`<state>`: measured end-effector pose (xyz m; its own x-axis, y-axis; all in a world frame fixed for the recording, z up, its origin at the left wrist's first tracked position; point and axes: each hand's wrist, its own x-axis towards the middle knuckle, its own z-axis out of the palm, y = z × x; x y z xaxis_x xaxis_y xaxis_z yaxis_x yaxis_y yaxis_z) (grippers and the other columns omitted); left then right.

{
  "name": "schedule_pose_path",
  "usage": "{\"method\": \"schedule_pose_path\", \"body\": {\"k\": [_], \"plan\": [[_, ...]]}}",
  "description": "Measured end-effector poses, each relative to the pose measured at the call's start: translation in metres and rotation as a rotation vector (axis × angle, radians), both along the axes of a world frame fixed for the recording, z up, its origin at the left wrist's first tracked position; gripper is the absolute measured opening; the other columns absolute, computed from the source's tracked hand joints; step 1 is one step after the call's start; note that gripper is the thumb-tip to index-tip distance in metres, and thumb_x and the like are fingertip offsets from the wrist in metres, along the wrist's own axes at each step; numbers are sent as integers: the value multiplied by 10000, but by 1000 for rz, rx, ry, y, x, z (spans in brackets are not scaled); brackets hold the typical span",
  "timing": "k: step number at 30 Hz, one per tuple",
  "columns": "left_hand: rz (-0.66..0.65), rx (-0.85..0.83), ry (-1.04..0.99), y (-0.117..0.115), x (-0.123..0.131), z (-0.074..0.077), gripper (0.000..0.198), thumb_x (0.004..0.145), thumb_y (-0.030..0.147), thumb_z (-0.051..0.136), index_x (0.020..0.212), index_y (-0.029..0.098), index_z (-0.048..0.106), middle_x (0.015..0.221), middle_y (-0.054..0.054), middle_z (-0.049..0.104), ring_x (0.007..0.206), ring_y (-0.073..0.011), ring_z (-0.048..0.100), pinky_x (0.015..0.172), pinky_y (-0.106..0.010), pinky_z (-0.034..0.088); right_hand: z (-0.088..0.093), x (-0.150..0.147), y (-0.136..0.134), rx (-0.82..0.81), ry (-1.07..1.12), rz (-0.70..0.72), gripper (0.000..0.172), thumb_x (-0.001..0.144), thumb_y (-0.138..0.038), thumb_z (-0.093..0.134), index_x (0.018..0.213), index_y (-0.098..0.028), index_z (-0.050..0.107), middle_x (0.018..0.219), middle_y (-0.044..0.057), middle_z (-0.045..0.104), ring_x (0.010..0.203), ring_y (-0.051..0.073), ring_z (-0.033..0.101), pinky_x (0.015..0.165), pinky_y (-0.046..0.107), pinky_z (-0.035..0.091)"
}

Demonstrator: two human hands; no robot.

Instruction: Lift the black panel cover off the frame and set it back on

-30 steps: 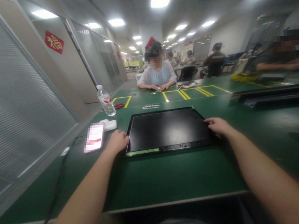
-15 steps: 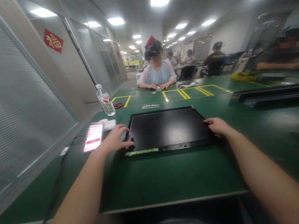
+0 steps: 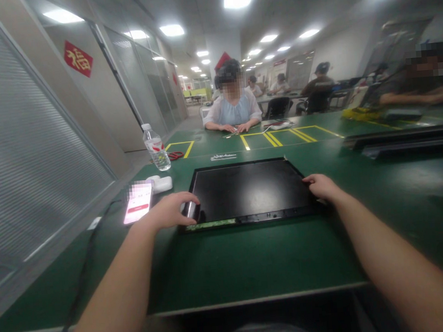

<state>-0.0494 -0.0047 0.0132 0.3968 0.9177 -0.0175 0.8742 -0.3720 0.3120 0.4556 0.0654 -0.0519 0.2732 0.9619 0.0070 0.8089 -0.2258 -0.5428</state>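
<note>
A flat black display panel in a thin dark frame lies on the green table. Along its near edge runs a strip, pale green at the left and black with small marks further right. My left hand is at the panel's left side, thumb and fingers curved around a curled, shiny dark sheet edge that bows up at the near left corner. My right hand is closed on the right edge of the panel's frame, the index finger along its top; its other fingers are partly hidden.
Left of the panel lie a lit phone and a white case. A water bottle stands behind them, with red-handled scissors beside it. Long dark bars lie at right. A person sits opposite.
My left fingers and thumb have drawn closer together, and the sheet edge between them now bows up off the panel's left side. The right hand and the panel have hardly moved.
</note>
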Motion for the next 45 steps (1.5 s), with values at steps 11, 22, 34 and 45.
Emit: {"method": "schedule_pose_path", "body": {"k": [11,22,34,45], "plan": [[41,-6,11,1,0,-2,529,634,443,791,1145,310,769,1195,-39,752,1076,-289,682,928,-343,513,2,-8,0,30,-4,-4,414,641,17,584,940,-179,792,997,119,776,1009,297,729,948,397,555],[79,3,20,-2,2,0,496,644,468,784,1110,297,769,1206,-36,750,1060,-298,697,938,-378,525,4,-11,-4,31,-37,-31,408,659,13,574,936,-187,797,1048,120,771,1062,297,715,962,376,548],[396,139,81,19,2,-27,381,878,426,580,1069,137,738,1104,-192,723,1084,-336,689,987,-402,513,13,-10,-9,46,-75,-40,388,692,-68,610,1010,-193,796,1039,100,770,954,257,719,824,312,561],[466,147,61,22,17,-31,112,845,152,553,804,172,656,1025,-185,722,973,-309,699,837,-353,512,15,-15,-12,-10,-133,-22,482,783,-104,611,1231,-174,776,1164,117,753,1053,267,707,846,290,531]]}}
